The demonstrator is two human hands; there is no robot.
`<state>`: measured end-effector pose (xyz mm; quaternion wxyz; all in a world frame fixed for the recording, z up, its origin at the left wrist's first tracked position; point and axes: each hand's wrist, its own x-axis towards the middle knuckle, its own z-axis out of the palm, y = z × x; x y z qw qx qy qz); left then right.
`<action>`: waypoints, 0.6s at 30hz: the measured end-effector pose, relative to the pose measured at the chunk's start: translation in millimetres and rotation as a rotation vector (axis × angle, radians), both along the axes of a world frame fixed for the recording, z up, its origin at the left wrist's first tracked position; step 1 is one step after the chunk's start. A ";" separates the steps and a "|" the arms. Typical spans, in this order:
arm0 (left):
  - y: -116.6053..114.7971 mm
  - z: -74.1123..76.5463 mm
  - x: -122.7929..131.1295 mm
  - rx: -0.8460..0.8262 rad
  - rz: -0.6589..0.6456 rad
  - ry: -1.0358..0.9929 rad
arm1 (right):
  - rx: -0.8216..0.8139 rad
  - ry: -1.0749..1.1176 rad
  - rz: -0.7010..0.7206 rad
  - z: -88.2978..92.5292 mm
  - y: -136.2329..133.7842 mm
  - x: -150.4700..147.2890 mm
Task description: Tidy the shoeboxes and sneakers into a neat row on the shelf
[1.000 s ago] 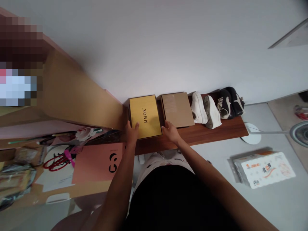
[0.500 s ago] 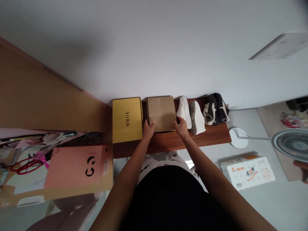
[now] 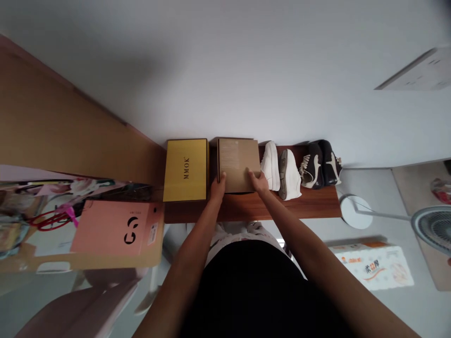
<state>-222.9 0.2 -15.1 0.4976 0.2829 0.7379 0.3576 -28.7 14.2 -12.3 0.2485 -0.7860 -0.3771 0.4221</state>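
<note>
A brown cardboard box (image 3: pixel 237 157) sits on the reddish-brown wooden shelf top (image 3: pixel 299 206), against the wall. Gripping its left side near the front corner, my left hand (image 3: pixel 217 188) has the thumb over the lid edge and the other fingers mostly hidden. My right hand (image 3: pixel 260 182) holds the right side, its thumb lying on the lid. To the left stands a yellow MMOK box (image 3: pixel 186 171) with a dark edge, a gap away. White shoes (image 3: pixel 289 176) rest just right of my right hand, and dark shoes with cream trim (image 3: pixel 313 166) lie beyond them.
At left, a table (image 3: pixel 148 263) bears a pink box (image 3: pixel 112 227), red-handled scissors (image 3: pixel 49 219) and clutter. A tall brown panel (image 3: pixel 70 122) borders the shelf's left end. On the floor at right are a fan (image 3: pixel 433 227), its round white base (image 3: pixel 352 211) and a tissue pack (image 3: pixel 380 265).
My right thumb has moved from the box's right edge onto its lid. The brown box has turned or tilted slightly, and the camera view has shifted a little.
</note>
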 end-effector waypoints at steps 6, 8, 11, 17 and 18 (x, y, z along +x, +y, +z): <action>-29.2 32.0 -8.3 0.170 -0.010 -0.054 | 0.043 0.094 -0.110 3.4 -20.0 14.5; -37.6 41.8 -13.5 0.223 0.013 -0.068 | 0.068 0.166 -0.136 3.7 -23.0 14.3; -47.8 55.2 -19.7 0.252 0.081 -0.177 | 0.094 0.314 -0.122 4.3 -25.2 6.9; -61.5 80.2 -22.6 0.129 0.076 -0.557 | 0.171 0.392 -0.093 6.2 -33.7 -20.3; -62.5 83.4 -22.1 0.113 0.078 -0.567 | 0.169 0.382 -0.089 7.1 -35.7 -24.1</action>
